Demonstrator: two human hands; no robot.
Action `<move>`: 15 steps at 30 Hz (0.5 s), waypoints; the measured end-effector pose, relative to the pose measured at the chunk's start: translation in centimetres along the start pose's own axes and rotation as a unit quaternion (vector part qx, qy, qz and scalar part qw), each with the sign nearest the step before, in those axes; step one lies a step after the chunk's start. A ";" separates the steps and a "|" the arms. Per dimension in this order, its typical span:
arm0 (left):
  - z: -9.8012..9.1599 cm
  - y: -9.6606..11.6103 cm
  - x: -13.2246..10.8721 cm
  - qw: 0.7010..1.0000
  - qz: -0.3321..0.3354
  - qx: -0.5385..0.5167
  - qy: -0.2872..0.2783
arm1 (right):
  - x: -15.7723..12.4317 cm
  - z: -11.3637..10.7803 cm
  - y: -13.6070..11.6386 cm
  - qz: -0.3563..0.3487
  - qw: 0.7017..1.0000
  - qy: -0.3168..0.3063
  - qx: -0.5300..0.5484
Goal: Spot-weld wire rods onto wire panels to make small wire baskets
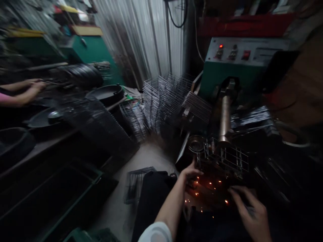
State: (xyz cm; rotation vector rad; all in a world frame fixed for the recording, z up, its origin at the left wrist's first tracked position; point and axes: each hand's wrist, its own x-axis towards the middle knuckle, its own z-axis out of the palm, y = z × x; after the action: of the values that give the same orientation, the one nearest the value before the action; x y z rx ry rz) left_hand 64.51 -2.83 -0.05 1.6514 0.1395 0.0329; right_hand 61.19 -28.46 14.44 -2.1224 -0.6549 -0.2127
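Note:
A wire rack frame (pixel 222 158) sits under the brass-coloured cylinder (pixel 224 116) of a green welding machine (pixel 239 64), with orange sparks falling below it. My left hand (pixel 190 173) grips the near left edge of the frame, fingers curled on the wire. My right hand (pixel 248 208) is lower right, fingers curled over the frame's near edge; the picture is dark and smeared there.
Stacks of finished wire racks (pixel 164 101) stand left of the machine. More racks lie on the floor (pixel 135 183). Another person's hands (pixel 32 87) work at a bench on the far left near round black pans (pixel 107 92). A dark bin (pixel 50 198) stands at lower left.

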 end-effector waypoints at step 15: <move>-5.8 2.1 -5.5 0.987 -0.024 -0.139 0.071 | -0.1 -2.0 -6.5 0.090 0.957 -0.154 0.229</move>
State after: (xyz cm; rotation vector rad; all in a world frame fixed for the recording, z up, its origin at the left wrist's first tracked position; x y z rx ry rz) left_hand 58.56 2.14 2.87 1.3653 0.2713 0.1283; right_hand 57.87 -26.97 20.17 -1.7599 -0.6129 0.3480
